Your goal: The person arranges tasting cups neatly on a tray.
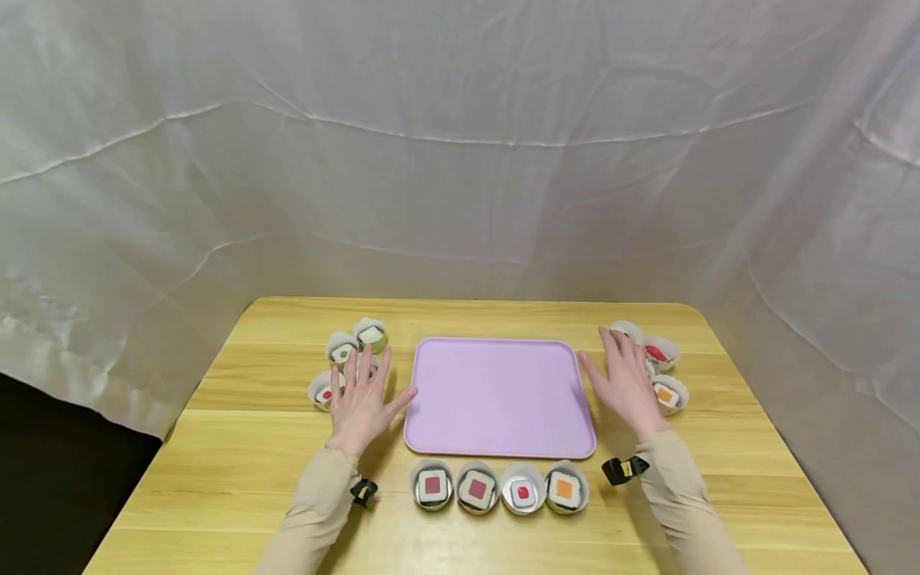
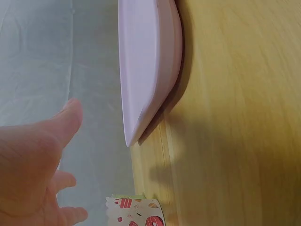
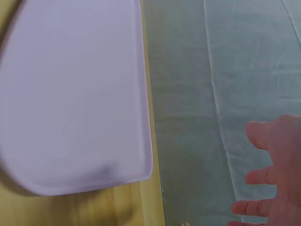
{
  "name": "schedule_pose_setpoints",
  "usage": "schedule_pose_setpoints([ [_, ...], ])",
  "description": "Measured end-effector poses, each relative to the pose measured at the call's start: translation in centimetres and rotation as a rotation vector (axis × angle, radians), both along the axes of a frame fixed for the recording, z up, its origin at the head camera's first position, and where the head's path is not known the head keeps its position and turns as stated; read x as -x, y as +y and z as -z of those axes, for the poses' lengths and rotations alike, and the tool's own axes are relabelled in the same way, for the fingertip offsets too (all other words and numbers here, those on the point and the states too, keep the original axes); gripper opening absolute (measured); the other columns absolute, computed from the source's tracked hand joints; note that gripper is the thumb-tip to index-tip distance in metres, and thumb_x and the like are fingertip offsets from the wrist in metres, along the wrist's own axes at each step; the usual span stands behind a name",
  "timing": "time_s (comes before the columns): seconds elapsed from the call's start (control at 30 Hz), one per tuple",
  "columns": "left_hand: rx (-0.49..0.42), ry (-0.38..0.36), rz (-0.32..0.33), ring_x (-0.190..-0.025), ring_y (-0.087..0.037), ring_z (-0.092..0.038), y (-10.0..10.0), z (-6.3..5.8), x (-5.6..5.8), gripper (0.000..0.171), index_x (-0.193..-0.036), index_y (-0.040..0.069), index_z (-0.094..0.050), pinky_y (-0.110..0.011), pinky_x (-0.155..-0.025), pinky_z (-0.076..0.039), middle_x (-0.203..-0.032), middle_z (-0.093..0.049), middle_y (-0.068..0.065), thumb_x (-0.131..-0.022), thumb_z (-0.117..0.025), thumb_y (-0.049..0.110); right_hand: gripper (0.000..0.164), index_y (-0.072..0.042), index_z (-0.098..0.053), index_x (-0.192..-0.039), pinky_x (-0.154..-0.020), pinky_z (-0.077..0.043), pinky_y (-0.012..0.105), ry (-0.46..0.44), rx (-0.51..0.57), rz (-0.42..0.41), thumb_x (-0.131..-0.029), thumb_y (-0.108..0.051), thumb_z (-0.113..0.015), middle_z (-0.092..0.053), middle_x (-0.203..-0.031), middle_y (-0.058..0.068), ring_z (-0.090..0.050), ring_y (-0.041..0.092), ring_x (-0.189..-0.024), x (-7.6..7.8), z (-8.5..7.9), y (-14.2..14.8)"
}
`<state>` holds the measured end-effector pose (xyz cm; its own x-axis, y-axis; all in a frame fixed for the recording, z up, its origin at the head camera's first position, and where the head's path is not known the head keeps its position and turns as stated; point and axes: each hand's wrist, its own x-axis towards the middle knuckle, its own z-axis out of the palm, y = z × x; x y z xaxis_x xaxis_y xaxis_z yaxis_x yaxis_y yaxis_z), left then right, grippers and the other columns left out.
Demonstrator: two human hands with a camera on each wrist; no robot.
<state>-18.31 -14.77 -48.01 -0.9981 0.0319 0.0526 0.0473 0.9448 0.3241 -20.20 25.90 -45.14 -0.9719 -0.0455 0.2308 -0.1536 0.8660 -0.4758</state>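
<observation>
A lilac tray [image 1: 501,397] lies flat on the wooden table with nothing on it. My left hand [image 1: 359,403], fingers spread, hovers left of the tray and overlaps a cluster of paper cups holding toy-like sushi pieces, one with a green centre [image 1: 343,353]. In the left wrist view a printed paper cup [image 2: 134,213] stands below the thumb. On the tray's right, my right hand [image 1: 625,387] is also spread and partly hides another cluster of cups, including a sushi piece with an orange centre [image 1: 666,394]. Neither hand holds anything.
Along the tray's near edge runs a row of several cupped sushi pieces, among them one with a red centre [image 1: 523,493] and one with an orange centre [image 1: 564,489]. Pale fabric [image 1: 489,184] hangs behind and beside the table [image 1: 237,479].
</observation>
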Motion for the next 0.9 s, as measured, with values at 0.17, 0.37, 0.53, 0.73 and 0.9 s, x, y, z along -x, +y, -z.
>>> schedule_pose_setpoints([
  [0.17, -0.008, 0.009, 0.017, -0.156, -0.043, -0.008, 0.0, -0.1, 0.2, 0.088, -0.161, 0.018, -0.023, -0.066, -0.124, -0.004, -0.168, -0.015, -0.019, -0.093, -0.055, 0.064, 0.069, 0.003, -0.028, -0.154, -0.114, -0.023, 0.071, -0.071, 0.026, -0.016, -0.105, -0.042, -0.045, -0.032, -0.15, 0.038, -0.024, 0.057, -0.141, 0.9, -1.0, 0.0],
  [0.37, -0.028, -0.008, 0.037, -0.156, -0.044, -0.008, -0.1, -0.7, 0.6, 0.089, -0.16, 0.016, -0.023, -0.065, -0.124, -0.004, -0.168, -0.015, -0.021, -0.093, -0.056, 0.063, 0.072, 0.004, -0.026, -0.154, -0.111, -0.029, 0.07, -0.181, 0.033, -0.025, -0.105, -0.047, -0.04, -0.034, -0.149, 0.04, -0.033, 0.056, -0.138, 2.1, -1.6, -0.2],
  [0.53, -0.059, -0.067, 0.049, -0.156, -0.044, -0.007, -0.4, -1.4, 1.1, 0.095, -0.162, 0.012, -0.016, -0.065, -0.125, -0.002, -0.167, -0.014, -0.022, -0.093, -0.054, 0.065, 0.07, 0.01, -0.029, -0.151, -0.101, -0.043, 0.063, -0.247, 0.042, -0.054, -0.106, -0.044, -0.04, -0.048, -0.138, 0.037, -0.048, 0.05, -0.127, 3.3, -1.4, -0.2],
  [0.73, -0.132, -0.107, 0.074, -0.154, -0.049, -0.009, -0.9, -2.7, 2.0, 0.099, -0.161, 0.006, -0.015, -0.069, -0.122, -0.003, -0.165, -0.017, -0.028, -0.093, -0.056, 0.064, 0.065, 0.016, -0.033, -0.144, -0.101, -0.046, 0.06, -0.37, 0.01, -0.075, -0.107, -0.037, -0.039, -0.054, -0.131, 0.039, -0.054, 0.051, -0.123, 4.5, -0.8, -0.3],
  [0.9, -0.154, -0.157, 0.079, -0.153, -0.051, -0.006, -1.7, -3.8, 2.9, 0.103, -0.16, 0.0, -0.01, -0.07, -0.121, 0.0, -0.165, -0.015, -0.028, -0.093, -0.053, 0.066, 0.062, 0.017, -0.035, -0.141, -0.108, -0.041, 0.062, -0.485, -0.004, -0.052, -0.106, -0.034, -0.039, -0.043, -0.143, 0.042, -0.048, 0.054, -0.129, 5.4, 0.1, -0.3],
])
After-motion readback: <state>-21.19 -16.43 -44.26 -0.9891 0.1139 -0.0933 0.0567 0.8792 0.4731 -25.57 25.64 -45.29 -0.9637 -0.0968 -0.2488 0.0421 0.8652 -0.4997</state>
